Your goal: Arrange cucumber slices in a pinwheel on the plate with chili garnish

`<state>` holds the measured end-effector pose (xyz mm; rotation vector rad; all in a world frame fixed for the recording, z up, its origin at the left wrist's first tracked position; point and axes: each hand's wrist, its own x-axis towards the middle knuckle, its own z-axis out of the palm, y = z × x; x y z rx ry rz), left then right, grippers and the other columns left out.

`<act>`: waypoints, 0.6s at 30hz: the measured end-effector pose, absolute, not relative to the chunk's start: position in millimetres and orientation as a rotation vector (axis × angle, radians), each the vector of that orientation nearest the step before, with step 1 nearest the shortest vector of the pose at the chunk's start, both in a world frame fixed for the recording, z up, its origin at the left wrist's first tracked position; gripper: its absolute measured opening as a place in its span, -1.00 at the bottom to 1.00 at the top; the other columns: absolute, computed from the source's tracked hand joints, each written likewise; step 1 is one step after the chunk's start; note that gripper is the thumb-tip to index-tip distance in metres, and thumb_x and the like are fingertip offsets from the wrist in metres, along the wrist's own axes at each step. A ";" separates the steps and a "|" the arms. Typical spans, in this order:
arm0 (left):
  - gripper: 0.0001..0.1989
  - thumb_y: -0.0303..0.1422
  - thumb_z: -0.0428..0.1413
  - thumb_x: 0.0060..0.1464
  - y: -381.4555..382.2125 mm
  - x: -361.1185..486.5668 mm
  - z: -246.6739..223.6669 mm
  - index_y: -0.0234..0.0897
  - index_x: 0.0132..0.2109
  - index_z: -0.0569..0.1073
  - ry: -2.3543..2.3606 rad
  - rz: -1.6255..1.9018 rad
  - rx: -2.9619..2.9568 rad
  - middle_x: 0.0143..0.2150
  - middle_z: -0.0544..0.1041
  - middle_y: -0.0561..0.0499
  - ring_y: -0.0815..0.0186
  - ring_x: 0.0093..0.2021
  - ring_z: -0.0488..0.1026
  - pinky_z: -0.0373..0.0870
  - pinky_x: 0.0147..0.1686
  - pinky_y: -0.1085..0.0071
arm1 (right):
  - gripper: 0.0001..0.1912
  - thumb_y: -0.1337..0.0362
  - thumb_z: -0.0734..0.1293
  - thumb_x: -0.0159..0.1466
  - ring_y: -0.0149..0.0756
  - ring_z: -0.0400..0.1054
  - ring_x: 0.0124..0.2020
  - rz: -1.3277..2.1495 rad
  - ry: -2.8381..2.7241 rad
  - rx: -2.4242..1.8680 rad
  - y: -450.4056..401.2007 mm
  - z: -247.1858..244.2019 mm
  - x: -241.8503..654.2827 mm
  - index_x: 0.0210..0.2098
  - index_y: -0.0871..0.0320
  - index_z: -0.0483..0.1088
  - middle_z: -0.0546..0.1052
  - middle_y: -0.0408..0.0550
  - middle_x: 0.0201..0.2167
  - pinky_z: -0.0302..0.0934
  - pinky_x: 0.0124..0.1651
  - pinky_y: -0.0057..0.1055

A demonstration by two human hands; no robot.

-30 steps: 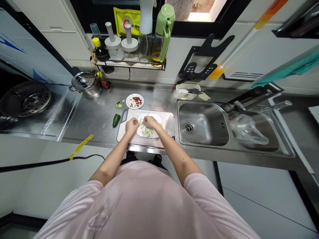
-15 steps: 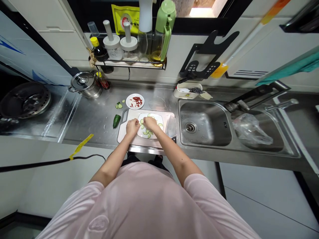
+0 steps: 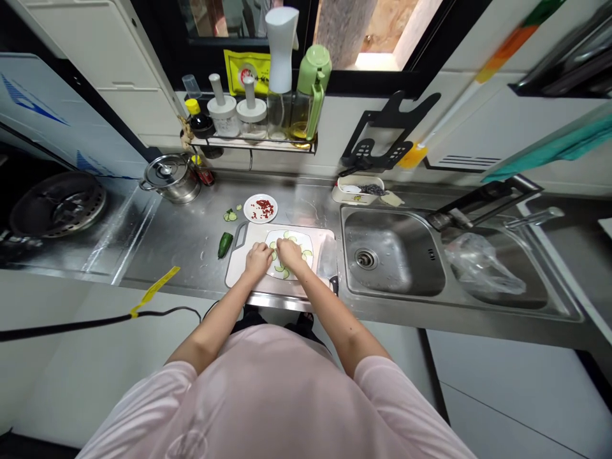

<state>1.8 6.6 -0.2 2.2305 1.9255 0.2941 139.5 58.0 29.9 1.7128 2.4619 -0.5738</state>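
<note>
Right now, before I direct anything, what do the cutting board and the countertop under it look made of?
The cutting board looks like matte white plastic, going by its moulded handle cutout and dull surface. The countertop looks like stainless steel, with a glossy, streaky reflection, though the exact grade can't be told.

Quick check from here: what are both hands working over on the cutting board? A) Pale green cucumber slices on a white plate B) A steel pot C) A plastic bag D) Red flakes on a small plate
A. The left hand and right hand are over the white plate on the cutting board, with cucumber slices laid on it.
</note>
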 end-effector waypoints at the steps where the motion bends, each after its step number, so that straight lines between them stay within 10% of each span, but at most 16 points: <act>1: -0.74 -0.37 0.00 0.20 6.7 2.1 -1.0 -0.16 -0.07 0.55 1.919 0.271 2.245 -0.13 0.46 -0.10 0.17 -0.05 0.29 0.28 -0.10 0.31 | -0.74 0.31 0.14 0.38 -0.17 0.39 -0.05 -0.574 2.458 1.709 57.0 29.1 139.8 -0.02 0.21 0.36 0.50 0.15 -0.09 0.22 -0.11 -0.37; 18: -0.73 -0.38 -0.03 0.22 5.9 1.8 -1.4 -0.17 -0.09 0.55 1.894 0.205 2.322 -0.13 0.45 -0.11 0.18 -0.08 0.28 0.27 -0.13 0.29 | -0.74 0.32 0.12 0.39 -0.15 0.39 -0.07 -0.535 2.464 1.687 55.6 25.3 137.8 -0.03 0.24 0.36 0.50 0.16 -0.11 0.23 -0.13 -0.37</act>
